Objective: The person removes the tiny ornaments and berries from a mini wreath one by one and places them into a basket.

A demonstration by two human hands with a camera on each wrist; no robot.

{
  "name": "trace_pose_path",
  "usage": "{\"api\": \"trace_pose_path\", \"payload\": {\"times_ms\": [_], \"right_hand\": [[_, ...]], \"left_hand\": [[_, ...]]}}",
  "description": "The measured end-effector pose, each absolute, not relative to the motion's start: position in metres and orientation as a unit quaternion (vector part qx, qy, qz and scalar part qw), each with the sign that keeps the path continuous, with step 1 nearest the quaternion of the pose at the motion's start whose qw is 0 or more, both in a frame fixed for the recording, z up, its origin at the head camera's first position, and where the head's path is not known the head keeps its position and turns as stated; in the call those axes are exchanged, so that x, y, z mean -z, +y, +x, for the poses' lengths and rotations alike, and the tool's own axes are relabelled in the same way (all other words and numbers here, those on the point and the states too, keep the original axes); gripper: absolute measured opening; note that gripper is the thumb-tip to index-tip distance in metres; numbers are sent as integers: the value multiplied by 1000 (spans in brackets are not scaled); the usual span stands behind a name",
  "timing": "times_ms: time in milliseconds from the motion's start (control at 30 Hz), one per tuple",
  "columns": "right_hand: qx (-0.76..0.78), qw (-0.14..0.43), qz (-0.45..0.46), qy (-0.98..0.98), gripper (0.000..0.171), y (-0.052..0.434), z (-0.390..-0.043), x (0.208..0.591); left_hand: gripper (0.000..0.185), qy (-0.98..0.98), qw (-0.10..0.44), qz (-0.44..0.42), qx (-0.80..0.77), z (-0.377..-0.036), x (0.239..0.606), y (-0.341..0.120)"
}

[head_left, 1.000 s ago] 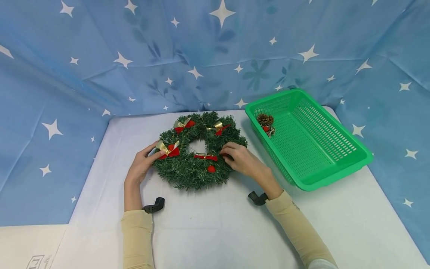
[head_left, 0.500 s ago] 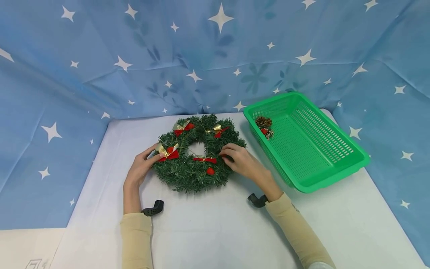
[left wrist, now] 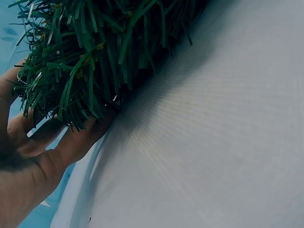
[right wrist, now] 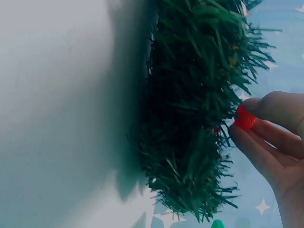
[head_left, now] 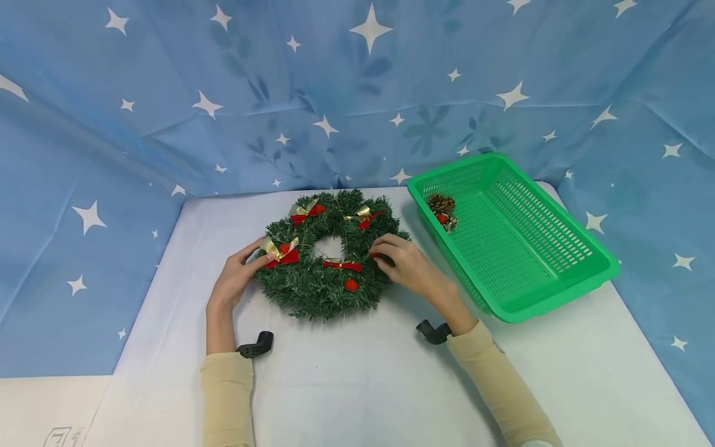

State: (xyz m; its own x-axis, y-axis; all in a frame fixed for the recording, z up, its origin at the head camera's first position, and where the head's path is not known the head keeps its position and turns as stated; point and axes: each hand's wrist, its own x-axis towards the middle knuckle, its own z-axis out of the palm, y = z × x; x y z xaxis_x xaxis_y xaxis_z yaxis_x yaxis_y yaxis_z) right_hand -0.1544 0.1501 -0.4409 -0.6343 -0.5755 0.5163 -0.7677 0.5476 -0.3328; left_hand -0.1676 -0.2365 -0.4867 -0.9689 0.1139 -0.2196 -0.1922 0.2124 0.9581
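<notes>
A green artificial wreath (head_left: 313,295) lies on the white table, decorated with several red-and-gold bows, including a bow (head_left: 342,266) at its front inner edge. My left hand (head_left: 234,276) grips the wreath's left side, thumb on top beside another bow (head_left: 285,254). In the left wrist view, the fingers of that hand (left wrist: 42,159) reach under the wreath's edge (left wrist: 104,52). My right hand (head_left: 410,267) is at the wreath's right side. The right wrist view shows this hand (right wrist: 280,142) pinching a small red ball (right wrist: 245,118) against the green bristles (right wrist: 185,104).
A green plastic basket (head_left: 558,304) stands to the right, with pine cones (head_left: 441,203) and a small red-and-white ornament (head_left: 444,220) in its left corner. Behind the table hangs a blue star-patterned cloth (head_left: 346,81). Another red ball (head_left: 351,284) sits on the wreath's front.
My right hand has shifted slightly to the right and up, and red now shows between its fingertips. The left hand keeps its hold on the wreath.
</notes>
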Motion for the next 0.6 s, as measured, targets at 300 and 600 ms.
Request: {"api": "trace_pose_path", "payload": {"times_ms": [300,600], "right_hand": [[-262,188,396,-860,18,157,-157,428],[-235,183,390,-872,22,171,-155,409]], "left_hand": [[78,773,121,-25,-622,-169,487,-237],[78,774,123,-27,-621,-168,486,-236]]}}
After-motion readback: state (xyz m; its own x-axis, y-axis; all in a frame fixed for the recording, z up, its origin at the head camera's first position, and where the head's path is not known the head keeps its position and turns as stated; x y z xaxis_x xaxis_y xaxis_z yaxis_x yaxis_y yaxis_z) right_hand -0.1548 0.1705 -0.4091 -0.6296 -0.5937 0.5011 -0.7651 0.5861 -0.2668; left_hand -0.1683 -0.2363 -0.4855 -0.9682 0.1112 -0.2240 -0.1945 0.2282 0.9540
